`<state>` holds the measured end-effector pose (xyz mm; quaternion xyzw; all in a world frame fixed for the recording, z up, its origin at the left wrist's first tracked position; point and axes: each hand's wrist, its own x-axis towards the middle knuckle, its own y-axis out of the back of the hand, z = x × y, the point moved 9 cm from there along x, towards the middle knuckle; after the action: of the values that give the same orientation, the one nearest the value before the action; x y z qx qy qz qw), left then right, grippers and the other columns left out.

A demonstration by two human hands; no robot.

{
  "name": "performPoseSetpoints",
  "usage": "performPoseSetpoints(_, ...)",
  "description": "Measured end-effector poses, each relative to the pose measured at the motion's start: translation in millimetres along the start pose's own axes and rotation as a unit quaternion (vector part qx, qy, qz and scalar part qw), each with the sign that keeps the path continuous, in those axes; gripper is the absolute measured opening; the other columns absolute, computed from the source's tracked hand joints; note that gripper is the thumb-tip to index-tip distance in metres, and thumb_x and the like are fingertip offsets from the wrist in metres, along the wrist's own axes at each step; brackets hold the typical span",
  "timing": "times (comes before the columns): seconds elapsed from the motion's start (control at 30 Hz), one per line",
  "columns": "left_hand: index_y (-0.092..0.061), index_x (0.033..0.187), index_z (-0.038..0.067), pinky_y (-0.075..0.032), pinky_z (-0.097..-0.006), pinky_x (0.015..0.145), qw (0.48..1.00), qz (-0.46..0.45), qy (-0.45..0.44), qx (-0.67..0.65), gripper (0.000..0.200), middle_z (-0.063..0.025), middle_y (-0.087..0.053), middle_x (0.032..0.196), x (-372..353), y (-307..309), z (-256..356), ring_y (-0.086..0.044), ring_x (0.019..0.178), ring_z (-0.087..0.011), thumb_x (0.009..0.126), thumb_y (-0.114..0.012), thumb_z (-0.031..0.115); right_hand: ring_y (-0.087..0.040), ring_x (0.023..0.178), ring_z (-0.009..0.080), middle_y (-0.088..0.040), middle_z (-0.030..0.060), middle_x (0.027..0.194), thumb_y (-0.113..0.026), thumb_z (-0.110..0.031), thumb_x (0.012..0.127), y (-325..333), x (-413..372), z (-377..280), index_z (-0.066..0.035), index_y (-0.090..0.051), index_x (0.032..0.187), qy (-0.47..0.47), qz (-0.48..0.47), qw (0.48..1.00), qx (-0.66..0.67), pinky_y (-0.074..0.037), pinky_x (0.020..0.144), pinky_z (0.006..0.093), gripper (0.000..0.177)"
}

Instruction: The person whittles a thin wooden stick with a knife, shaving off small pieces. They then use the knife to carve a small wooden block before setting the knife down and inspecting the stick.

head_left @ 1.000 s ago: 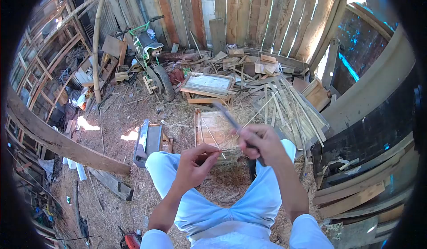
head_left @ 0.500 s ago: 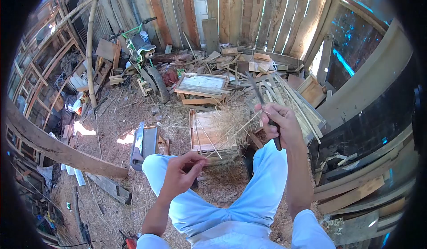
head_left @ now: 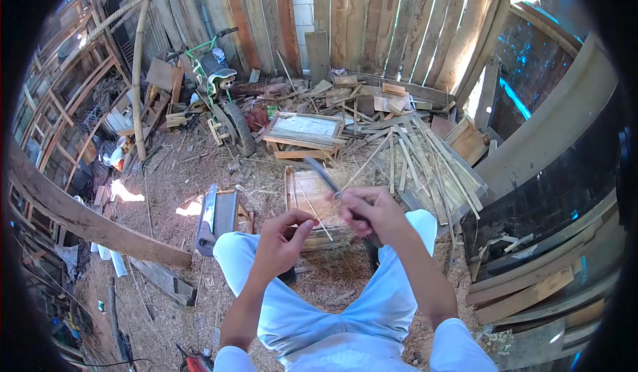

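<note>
My right hand [head_left: 369,214] is closed round the handle of a dark-bladed knife [head_left: 321,174], whose blade points up and to the left. Against the knife, near the right fingers, a thin pale strip [head_left: 367,164] slants up to the right. Just left of it, my left hand [head_left: 287,238] is pinched, thumb against fingers, on something thin that is too small to make out. Below and between the hands stands a wooden box [head_left: 292,184] with thin sticks [head_left: 311,207] lying across it.
A small bench [head_left: 226,211] with a metal blade stands left of my knee. Long wooden strips [head_left: 425,162] lie piled at the right. Behind are a framed board [head_left: 306,126], a small green motorbike [head_left: 216,73] and a plank wall [head_left: 359,19]. Shavings cover the floor.
My right hand has moved left and down with the knife, close to my left hand. My left hand has shifted slightly right and up.
</note>
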<state>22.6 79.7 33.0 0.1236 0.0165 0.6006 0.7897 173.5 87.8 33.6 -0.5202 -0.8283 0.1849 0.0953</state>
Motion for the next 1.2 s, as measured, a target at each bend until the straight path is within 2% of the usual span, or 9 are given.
performPoseSetpoints(0.17, -0.063, 0.089, 0.001, -0.033, -0.0183, 0.049, 0.998, -0.004, -0.015, 0.056, 0.006, 0.0022, -0.059, 0.071, -9, 6, 0, -0.046, 0.06, -0.0007, 0.087, -0.059, 0.005, -0.037, 0.046, 0.0028, -0.049, -0.0005, 0.065, -0.052, -0.018, 0.094, 37, -6, -23, 0.004, -0.051, 0.12, 0.021, 0.077, 0.996, 0.04, -0.027, 0.039, 0.0173, 0.034)
performPoseSetpoints(0.27, -0.062, 0.088, 0.0, -0.034, -0.0196, 0.049, 0.992, 0.01, -0.073, 0.098, 0.005, -0.0013, -0.061, 0.071, -7, -4, 18, -0.048, 0.06, -0.0014, 0.086, -0.058, 0.001, -0.039, 0.05, 0.0027, -0.052, -0.0004, 0.069, -0.053, -0.021, 0.094, 2, -7, -2, 0.002, -0.052, 0.121, -0.015, -0.011, 1.0, -0.003, -0.028, 0.04, 0.0177, 0.035)
performPoseSetpoints(0.33, -0.063, 0.089, 0.0, -0.031, -0.0215, 0.043, 0.985, 0.028, -0.131, 0.108, 0.006, -0.0013, -0.054, 0.06, -7, -10, 37, -0.043, 0.049, -0.0023, 0.084, -0.059, -0.001, -0.038, 0.047, 0.0034, -0.055, 0.0003, 0.071, -0.054, -0.022, 0.094, -19, -3, 13, 0.002, -0.056, 0.116, -0.044, -0.059, 0.997, -0.004, -0.028, 0.04, 0.0188, 0.033)
performPoseSetpoints(0.53, -0.063, 0.09, -0.001, -0.037, -0.0193, 0.048, 0.996, -0.011, -0.078, 0.046, 0.006, -0.0018, -0.06, 0.067, -9, -3, 16, -0.049, 0.057, -0.0017, 0.085, -0.059, -0.001, -0.039, 0.046, 0.0036, -0.053, 0.0026, 0.067, -0.055, -0.018, 0.093, 11, -11, -17, 0.008, -0.056, 0.106, 0.016, 0.042, 0.999, -0.01, -0.027, 0.037, 0.0179, 0.03)
performPoseSetpoints(0.77, -0.061, 0.092, -0.003, -0.04, -0.0178, 0.052, 0.998, -0.038, -0.044, 0.022, 0.007, -0.0022, -0.063, 0.074, -22, 2, 5, -0.051, 0.064, -0.0017, 0.086, -0.058, 0.0, -0.039, 0.045, 0.0036, -0.051, 0.0019, 0.066, -0.055, -0.018, 0.093, 51, -23, -52, 0.006, -0.056, 0.098, 0.065, 0.083, 0.994, 0.0, -0.03, 0.036, 0.018, 0.025)
performPoseSetpoints(0.87, -0.061, 0.091, -0.003, -0.04, -0.0183, 0.052, 0.998, -0.035, -0.039, 0.028, 0.007, -0.0013, -0.062, 0.073, -24, 5, 7, -0.051, 0.064, -0.0017, 0.086, -0.058, -0.001, -0.037, 0.044, 0.003, -0.049, -0.0003, 0.065, -0.053, -0.019, 0.094, 64, -25, -50, 0.005, -0.055, 0.1, 0.055, 0.092, 0.994, -0.012, -0.028, 0.036, 0.0175, 0.025)
performPoseSetpoints(0.93, -0.06, 0.09, -0.003, -0.038, -0.0183, 0.051, 0.999, -0.025, -0.03, 0.02, 0.006, 0.0005, -0.059, 0.07, -26, 16, -7, -0.05, 0.063, -0.0015, 0.087, -0.058, 0.001, -0.037, 0.046, 0.0015, -0.05, -0.0009, 0.066, -0.053, -0.017, 0.094, 109, -41, -71, 0.003, -0.058, 0.1, 0.125, 0.243, 0.962, -0.009, -0.026, 0.037, 0.0161, 0.022)
performPoseSetpoints(1.07, -0.061, 0.087, -0.001, -0.033, -0.0176, 0.048, 0.999, 0.019, 0.034, 0.013, 0.007, 0.0033, -0.055, 0.066, -27, 39, -24, -0.046, 0.058, -0.0003, 0.088, -0.058, 0.005, -0.035, 0.044, 0.0007, -0.046, -0.0046, 0.063, -0.052, -0.018, 0.093, 122, -45, -82, 0.002, -0.054, 0.107, 0.126, 0.266, 0.956, -0.018, -0.026, 0.036, 0.0157, 0.024)
performPoseSetpoints(1.2, -0.061, 0.088, -0.001, -0.032, -0.0204, 0.045, 0.996, 0.065, -0.029, 0.055, 0.004, 0.0013, -0.055, 0.063, -13, 22, -12, -0.045, 0.055, -0.0016, 0.086, -0.06, 0.003, -0.039, 0.046, 0.0024, -0.053, -0.0008, 0.068, -0.054, -0.019, 0.092, 60, -24, -39, -0.002, -0.048, 0.127, 0.068, 0.147, 0.986, -0.041, -0.026, 0.038, 0.0163, 0.039)
